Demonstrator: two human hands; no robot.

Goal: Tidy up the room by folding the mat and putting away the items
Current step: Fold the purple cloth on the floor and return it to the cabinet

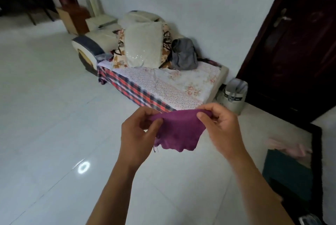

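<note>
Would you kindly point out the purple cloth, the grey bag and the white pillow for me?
purple cloth (179,130), head view, middle of the hanging fabric.
grey bag (183,55), head view, its front panel.
white pillow (143,44), head view, centre of its face.

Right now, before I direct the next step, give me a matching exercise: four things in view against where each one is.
A purple cloth
B grey bag
C white carrier bag
D plaid cloth

1 on the floor beside the dark door
2 draped along the bed's near edge
3 pinched by left hand and right hand
4 on the bed, by the wall

Pairs: A-3, B-4, C-1, D-2.
</note>
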